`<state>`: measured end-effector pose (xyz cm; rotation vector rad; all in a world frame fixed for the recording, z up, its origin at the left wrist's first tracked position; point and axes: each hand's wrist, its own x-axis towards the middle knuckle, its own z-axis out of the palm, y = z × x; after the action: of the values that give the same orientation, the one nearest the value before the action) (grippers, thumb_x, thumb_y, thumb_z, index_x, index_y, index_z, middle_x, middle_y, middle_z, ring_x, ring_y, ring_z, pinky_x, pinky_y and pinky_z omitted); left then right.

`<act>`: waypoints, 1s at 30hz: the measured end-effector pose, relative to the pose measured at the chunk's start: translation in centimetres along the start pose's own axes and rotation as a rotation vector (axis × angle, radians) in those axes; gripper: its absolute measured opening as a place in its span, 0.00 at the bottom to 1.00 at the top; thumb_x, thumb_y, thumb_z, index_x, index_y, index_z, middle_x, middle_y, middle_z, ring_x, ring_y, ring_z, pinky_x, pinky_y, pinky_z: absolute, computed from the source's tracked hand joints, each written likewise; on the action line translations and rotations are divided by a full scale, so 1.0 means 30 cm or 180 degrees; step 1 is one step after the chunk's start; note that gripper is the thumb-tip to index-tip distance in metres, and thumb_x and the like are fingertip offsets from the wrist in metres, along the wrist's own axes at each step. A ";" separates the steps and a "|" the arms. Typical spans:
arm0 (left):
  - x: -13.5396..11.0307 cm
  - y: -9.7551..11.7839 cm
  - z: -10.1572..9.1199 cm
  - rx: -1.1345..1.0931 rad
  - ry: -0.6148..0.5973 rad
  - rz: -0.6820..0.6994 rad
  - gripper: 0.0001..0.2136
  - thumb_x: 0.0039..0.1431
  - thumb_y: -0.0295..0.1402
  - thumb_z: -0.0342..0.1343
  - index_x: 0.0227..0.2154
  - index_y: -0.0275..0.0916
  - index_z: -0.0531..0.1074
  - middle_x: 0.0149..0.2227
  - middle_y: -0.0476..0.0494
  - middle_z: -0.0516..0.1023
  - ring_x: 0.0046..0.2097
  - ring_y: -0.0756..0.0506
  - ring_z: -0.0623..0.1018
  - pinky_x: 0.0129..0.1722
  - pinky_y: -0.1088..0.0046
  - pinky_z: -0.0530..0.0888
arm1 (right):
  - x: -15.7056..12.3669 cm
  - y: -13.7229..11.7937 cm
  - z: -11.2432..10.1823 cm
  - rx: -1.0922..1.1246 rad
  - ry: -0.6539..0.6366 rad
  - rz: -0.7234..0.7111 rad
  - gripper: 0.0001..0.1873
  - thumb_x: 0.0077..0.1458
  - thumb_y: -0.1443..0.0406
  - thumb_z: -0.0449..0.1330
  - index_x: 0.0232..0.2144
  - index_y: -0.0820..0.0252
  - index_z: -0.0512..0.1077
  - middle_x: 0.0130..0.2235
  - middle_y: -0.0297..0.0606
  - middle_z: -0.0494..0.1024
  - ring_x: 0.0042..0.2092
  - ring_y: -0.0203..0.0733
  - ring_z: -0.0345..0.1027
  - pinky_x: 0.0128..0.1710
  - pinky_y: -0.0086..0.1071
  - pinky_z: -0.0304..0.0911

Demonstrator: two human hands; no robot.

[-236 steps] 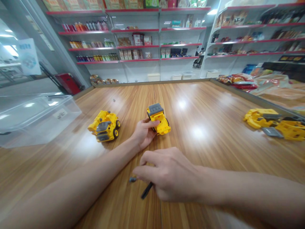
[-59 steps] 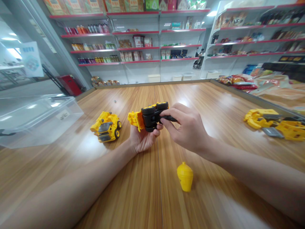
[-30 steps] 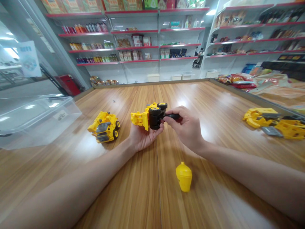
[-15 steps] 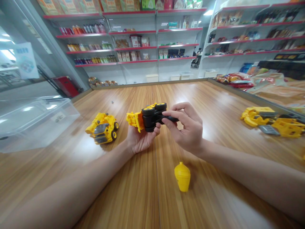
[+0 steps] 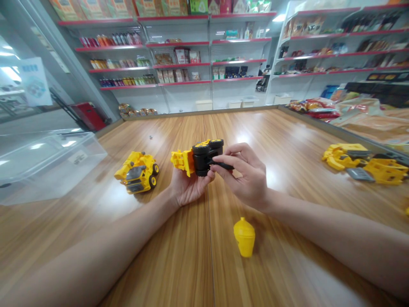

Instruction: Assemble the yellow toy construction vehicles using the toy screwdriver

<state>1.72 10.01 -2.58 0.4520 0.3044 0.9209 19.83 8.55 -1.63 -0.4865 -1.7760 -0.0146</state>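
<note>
My left hand (image 5: 188,187) was palm up, fingers curled, gripping the toy loader (image 5: 204,160) in front of me, just above the palm. The loader was yellow plastic, lying tipped with its black underside and black wheels (image 5: 216,143) facing up toward my right hand, and its yellow front scoop (image 5: 182,163) sticking out to the left of my left hand. My right hand (image 5: 243,177) was closed in a pinch on a small black screwdriver (image 5: 223,165), held level, with the far end pressed in at the loader's underside; I can't tell exactly where the tip sat, my fingers and the wheels hid it.

Below my right hand, a yellow dome-shaped part (image 5: 244,236) stood upright on the wooden table (image 5: 198,273), not touching anything. Left of my left hand sat a yellow toy truck (image 5: 136,172) with a grey top and black wheels, and further left a clear plastic bin (image 5: 47,166). Well off to the right of my right hand lay loose yellow body parts (image 5: 361,166) with a grey piece (image 5: 359,175). Store shelves (image 5: 179,42) stood beyond the table.
</note>
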 end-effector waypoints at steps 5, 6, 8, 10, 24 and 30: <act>-0.005 0.001 0.013 0.0032 0.0104 0.0057 0.22 0.65 0.45 0.43 0.54 0.37 0.69 0.29 0.40 0.78 0.28 0.47 0.79 0.28 0.77 0.78 | -0.003 -0.005 0.004 0.0087 -0.0054 -0.0061 0.13 0.57 0.71 0.63 0.44 0.58 0.76 0.43 0.40 0.70 0.41 0.38 0.70 0.38 0.34 0.72; -0.005 0.000 0.012 0.0034 0.0127 0.0056 0.22 0.65 0.45 0.43 0.53 0.36 0.69 0.29 0.40 0.79 0.28 0.47 0.79 0.28 0.76 0.78 | -0.001 -0.008 0.003 0.0093 -0.0058 -0.0053 0.12 0.57 0.71 0.62 0.44 0.58 0.76 0.43 0.41 0.70 0.41 0.38 0.70 0.38 0.34 0.71; 0.000 -0.004 0.005 0.0077 0.0121 0.0072 0.23 0.64 0.47 0.44 0.49 0.35 0.71 0.31 0.38 0.80 0.29 0.45 0.80 0.30 0.73 0.79 | 0.005 -0.012 0.000 0.0086 -0.0045 0.0048 0.12 0.57 0.71 0.62 0.44 0.58 0.76 0.42 0.41 0.70 0.42 0.39 0.69 0.40 0.35 0.71; 0.010 -0.010 -0.007 0.0189 0.0039 0.0267 0.22 0.62 0.47 0.46 0.46 0.34 0.73 0.34 0.36 0.81 0.32 0.43 0.81 0.34 0.67 0.80 | 0.007 -0.010 -0.001 0.0129 -0.0047 0.0338 0.13 0.58 0.70 0.60 0.46 0.59 0.76 0.42 0.42 0.69 0.43 0.40 0.68 0.41 0.36 0.70; 0.036 -0.075 0.016 0.1412 0.0296 0.1868 0.27 0.54 0.27 0.63 0.56 0.51 0.64 0.46 0.47 0.79 0.43 0.44 0.81 0.46 0.62 0.78 | -0.043 0.122 0.019 0.3294 0.0264 0.3901 0.17 0.42 0.72 0.67 0.38 0.63 0.75 0.30 0.34 0.76 0.29 0.32 0.68 0.29 0.26 0.67; 0.023 -0.094 0.042 0.1393 0.0287 0.1898 0.29 0.50 0.26 0.65 0.54 0.51 0.66 0.44 0.47 0.80 0.44 0.43 0.81 0.45 0.65 0.78 | -0.050 0.129 0.009 0.3555 -0.0053 0.4247 0.10 0.48 0.65 0.67 0.32 0.61 0.71 0.24 0.30 0.70 0.21 0.28 0.58 0.18 0.22 0.55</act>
<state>4.61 8.78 -2.94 0.9364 0.4690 1.4658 21.13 11.67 -4.05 -0.7007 -0.9207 1.7691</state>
